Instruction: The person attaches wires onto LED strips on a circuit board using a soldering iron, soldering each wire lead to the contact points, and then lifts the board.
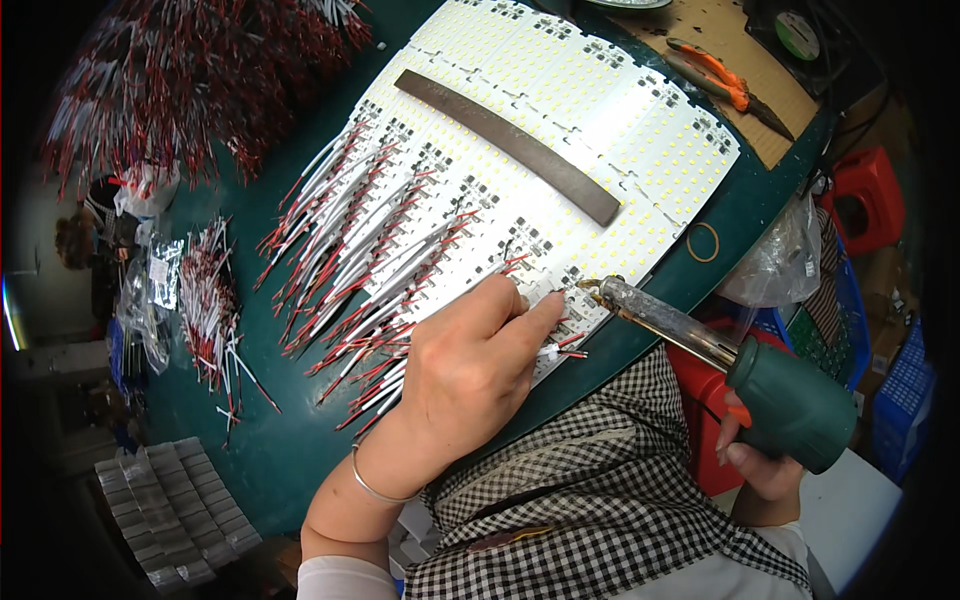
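Note:
My left hand [468,365] is closed in a pinch over the lower right part of the white LED boards [660,200]. A white-sleeved wire [553,350] with bare-looking red and dark ends sticks out from under its fingers; the fingertips hide the rest. In my right hand [765,472] is a green soldering gun [795,400], gripped by its handle with a finger near the orange trigger. Its metal tip points left and hovers at or just above the board edge beside my left fingertips; contact cannot be told. Rows of white, red and black wires [345,265] lie across the boards' left side.
A dark flat bar [510,145] lies across the boards. Orange-handled pliers [715,75] rest on cardboard [700,20] at the far right. A large wire bundle [200,80] fills the far left, with a smaller wire pile [208,305] nearer. A rubber band [703,242] lies on the green table [290,450].

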A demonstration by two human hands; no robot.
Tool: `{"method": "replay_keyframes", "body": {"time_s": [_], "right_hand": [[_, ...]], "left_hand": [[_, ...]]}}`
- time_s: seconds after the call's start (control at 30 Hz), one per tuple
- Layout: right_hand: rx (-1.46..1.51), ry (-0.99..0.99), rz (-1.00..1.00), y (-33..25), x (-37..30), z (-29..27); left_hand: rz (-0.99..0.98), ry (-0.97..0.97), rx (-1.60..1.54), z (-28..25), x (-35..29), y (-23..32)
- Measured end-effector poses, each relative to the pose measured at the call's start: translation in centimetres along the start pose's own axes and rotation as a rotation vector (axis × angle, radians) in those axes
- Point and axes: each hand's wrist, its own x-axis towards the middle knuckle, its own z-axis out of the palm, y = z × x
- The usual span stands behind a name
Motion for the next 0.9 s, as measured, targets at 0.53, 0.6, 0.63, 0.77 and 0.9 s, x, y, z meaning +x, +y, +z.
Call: {"method": "replay_keyframes", "body": {"time_s": [0.53, 0.6, 0.63, 0.77, 0.9], "right_hand": [[0.082, 0.020, -0.016, -0.1, 0.5, 0.3], [0.089, 0.014, -0.015, -0.2, 0.5, 0.3], [0.089, 0.018, -0.015, -0.1, 0.4, 0.2], [0.039, 0.006, -0.018, 0.1, 0.4, 0.1], [0.055, -0.056, -0.076, 0.1, 0.8, -0.4]], "left_hand": [[-0.056, -0.043, -0.055, -0.1, -0.2, 0.3], [-0.094, 0.063, -0.065, 0.2, -0.3, 0.4], [-0.092, 0.061, -0.067, 0.3, -0.2, 0.4], [-0.121, -0.008, -0.049, 0.0, 0.3, 0.5], [-0.059, -0.022, 0.127, 0.2, 0.1, 1.3]]}}
